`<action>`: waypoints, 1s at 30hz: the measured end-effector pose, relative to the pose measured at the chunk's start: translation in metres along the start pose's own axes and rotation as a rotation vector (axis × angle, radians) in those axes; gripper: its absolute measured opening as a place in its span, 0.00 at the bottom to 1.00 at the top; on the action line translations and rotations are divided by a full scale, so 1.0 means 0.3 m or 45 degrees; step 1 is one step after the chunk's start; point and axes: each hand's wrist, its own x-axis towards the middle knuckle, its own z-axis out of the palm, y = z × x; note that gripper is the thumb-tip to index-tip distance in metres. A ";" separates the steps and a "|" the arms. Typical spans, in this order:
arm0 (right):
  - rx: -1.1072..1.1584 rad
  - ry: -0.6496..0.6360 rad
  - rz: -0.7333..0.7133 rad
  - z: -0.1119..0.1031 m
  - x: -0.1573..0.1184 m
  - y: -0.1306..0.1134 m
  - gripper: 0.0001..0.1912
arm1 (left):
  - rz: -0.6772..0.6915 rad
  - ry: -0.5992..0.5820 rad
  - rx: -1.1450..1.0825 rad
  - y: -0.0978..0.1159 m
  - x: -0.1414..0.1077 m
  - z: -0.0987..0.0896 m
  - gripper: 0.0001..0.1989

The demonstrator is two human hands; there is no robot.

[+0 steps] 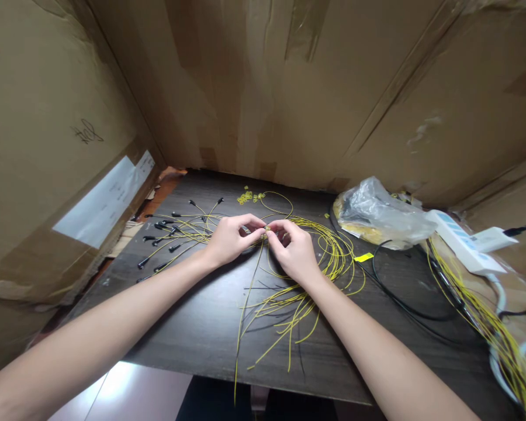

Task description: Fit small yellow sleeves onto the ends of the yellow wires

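My left hand [233, 238] and my right hand [293, 248] meet over the middle of the table, thumbs and forefingers pinched together. Between the fingertips shows a tiny yellow and dark bit of thin yellow wire [238, 345], whose long end hangs toward the table's front edge. Whether a small yellow piece sits on it is too small to tell. Beneath and right of my hands lies a loosely coiled bundle of yellow wires [339, 251], with loose ends fanning forward. Black connectors [158, 226] on several wires spread out to the left.
Small yellow pieces [246, 197] lie in a pile at the back. On the right are a clear plastic bag [372, 210], a white power strip [458, 240], black cable [403, 307], a yellow tag [363, 257] and more yellow wires [486, 316]. Cardboard walls [245, 105] enclose the dark table [179, 333].
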 end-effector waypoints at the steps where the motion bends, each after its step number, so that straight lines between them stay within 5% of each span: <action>1: -0.005 -0.003 0.001 0.000 0.000 0.001 0.06 | 0.012 -0.003 0.008 0.000 0.000 0.000 0.07; 22: -0.096 -0.102 -0.021 -0.007 0.009 0.000 0.15 | 0.189 -0.017 0.105 -0.005 -0.005 0.001 0.08; 30: -0.059 -0.095 -0.009 -0.001 0.006 -0.001 0.12 | 0.095 -0.037 0.070 0.005 -0.005 0.000 0.07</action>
